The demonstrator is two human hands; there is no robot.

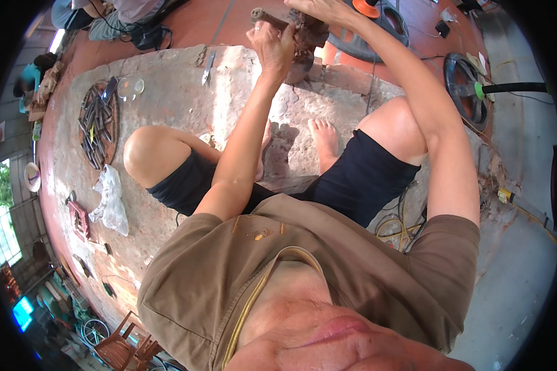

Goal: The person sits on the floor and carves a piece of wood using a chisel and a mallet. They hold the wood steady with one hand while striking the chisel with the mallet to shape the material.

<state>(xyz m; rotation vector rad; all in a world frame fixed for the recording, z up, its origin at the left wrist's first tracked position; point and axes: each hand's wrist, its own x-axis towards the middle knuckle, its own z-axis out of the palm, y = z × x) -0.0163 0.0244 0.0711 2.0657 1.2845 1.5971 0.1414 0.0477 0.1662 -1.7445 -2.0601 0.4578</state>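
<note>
At the top of the head view, my left hand (273, 48) is closed around a thick brown rod-like piece (270, 18) with a blunt, rounded end. Its thumb side borders a dark reddish-brown, rough, carved-looking lump (309, 34). Whether the rod is part of that lump, I cannot tell. My right hand (320, 8) reaches over the top of the lump with its visible fingers stretched out; the picture's upper edge cuts part of it off. The lump rises from a rounded brown base (299, 71) beyond my bare feet.
A worn slab (179, 111) carries a round basket (112, 139) of dark slender tools, a clear plastic bag (110, 201), a narrow blade-like tool (208, 68) and a red crate (78, 219). A black ring-shaped base (397, 37) and cables lie to the right. Another person (114, 21) sits far left.
</note>
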